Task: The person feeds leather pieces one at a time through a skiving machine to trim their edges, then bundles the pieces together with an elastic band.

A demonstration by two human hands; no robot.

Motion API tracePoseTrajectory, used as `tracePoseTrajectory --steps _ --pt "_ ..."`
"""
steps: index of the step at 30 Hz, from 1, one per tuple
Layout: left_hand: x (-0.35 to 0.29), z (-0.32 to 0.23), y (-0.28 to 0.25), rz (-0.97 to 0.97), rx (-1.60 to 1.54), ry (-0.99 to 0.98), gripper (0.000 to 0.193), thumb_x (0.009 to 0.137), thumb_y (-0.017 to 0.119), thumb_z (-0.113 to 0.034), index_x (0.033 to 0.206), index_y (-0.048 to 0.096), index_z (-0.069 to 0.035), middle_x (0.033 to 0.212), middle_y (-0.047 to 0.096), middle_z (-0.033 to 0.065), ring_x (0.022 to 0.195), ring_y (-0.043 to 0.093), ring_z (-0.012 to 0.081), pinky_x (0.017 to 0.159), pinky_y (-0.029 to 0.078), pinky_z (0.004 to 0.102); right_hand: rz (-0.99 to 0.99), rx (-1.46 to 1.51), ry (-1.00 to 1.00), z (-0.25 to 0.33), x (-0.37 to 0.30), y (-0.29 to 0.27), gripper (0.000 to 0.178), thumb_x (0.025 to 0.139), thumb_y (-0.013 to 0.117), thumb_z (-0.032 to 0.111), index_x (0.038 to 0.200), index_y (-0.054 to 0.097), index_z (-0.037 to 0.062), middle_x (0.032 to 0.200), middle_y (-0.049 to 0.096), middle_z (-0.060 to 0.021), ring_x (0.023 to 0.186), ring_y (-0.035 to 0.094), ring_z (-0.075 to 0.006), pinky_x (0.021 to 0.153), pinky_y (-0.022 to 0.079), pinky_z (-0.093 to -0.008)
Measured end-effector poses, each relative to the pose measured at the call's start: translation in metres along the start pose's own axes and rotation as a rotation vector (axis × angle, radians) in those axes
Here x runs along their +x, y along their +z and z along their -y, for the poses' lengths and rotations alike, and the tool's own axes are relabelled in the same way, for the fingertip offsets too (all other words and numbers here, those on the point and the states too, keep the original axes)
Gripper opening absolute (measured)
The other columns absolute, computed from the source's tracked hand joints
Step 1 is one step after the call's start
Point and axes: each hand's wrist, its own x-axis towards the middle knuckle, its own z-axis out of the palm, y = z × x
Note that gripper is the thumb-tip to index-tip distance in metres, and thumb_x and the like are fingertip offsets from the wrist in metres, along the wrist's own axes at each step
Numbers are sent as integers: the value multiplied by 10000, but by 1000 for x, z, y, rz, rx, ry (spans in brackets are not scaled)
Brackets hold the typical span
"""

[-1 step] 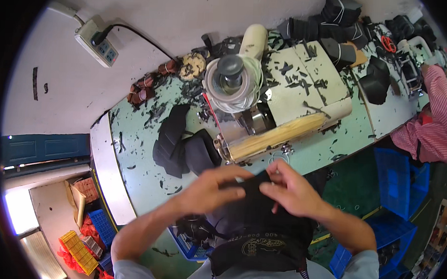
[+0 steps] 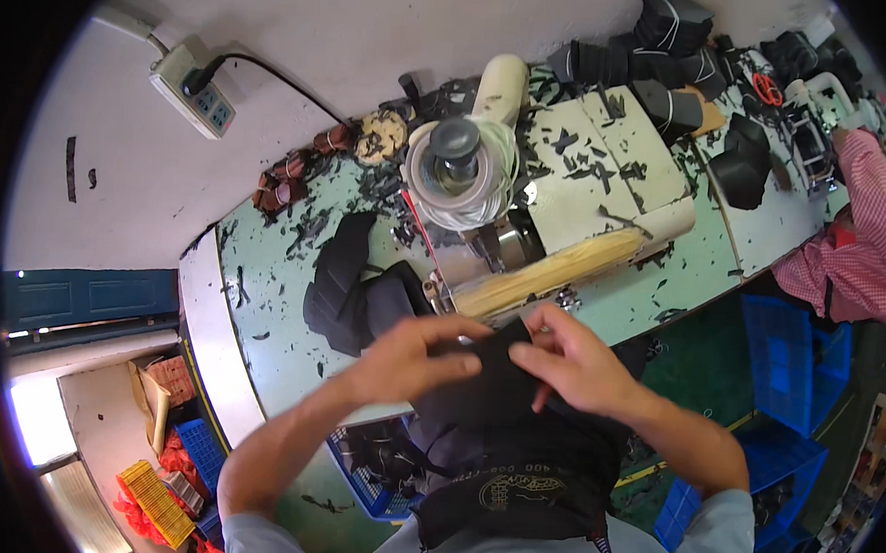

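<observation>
"What do you have, starting from the left?"

"From my seat, some dark cut pieces (image 2: 338, 297) lying on the green table (image 2: 275, 319), among scraps. Then a blue basket (image 2: 386, 505), lower down, holding more dark stuff."

"And the left grip (image 2: 408, 362)?"

"It's at the left side of the black piece (image 2: 500, 352), thumb and fingers spread. Blur there; I can't tell whether it's closed on anything."

"Where exactly is that piece?"

"Between my two hands, in front of the black apron (image 2: 521, 522). Dark on dark, so I lose its lower edge."

"Right grip (image 2: 582, 374)?"

"Clamped on the piece's upper right corner, I'd say, thumb over the near face."

"Further right?"

"The white machine (image 2: 611, 155) with its yellow bar (image 2: 552, 271), then a co-worker's pink checked sleeve (image 2: 867, 181)."

"Which step are we in?"

"Handling one piece in the air, I judge, just short of the machine."

"What does the next move call for?"

"A steady right pinch and a sure left hold; it looks soft enough to fold."
</observation>
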Motion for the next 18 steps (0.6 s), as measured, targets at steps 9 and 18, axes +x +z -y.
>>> tracePoseTrajectory --steps 9,18 --pt "41 -4 -77 50 18 -371 239 926 722 -244 1053 709 -42 921 692 -2 799 612 62 724 495 232 -220 -1019 -298 48 36 -52 205 937 637 217 1052 629 49 833 700 -119 771 694 -292 708 534 -429" --pt "53 -9 -82 184 14 -233 351 937 695 -210 1249 644 -57 1081 676 39 958 583 94 860 460 267 -197 -1479 -649 79 49 -54 542 754 800 140 1233 575 22 1161 592 -134 1130 540 -329 951 472 -441"
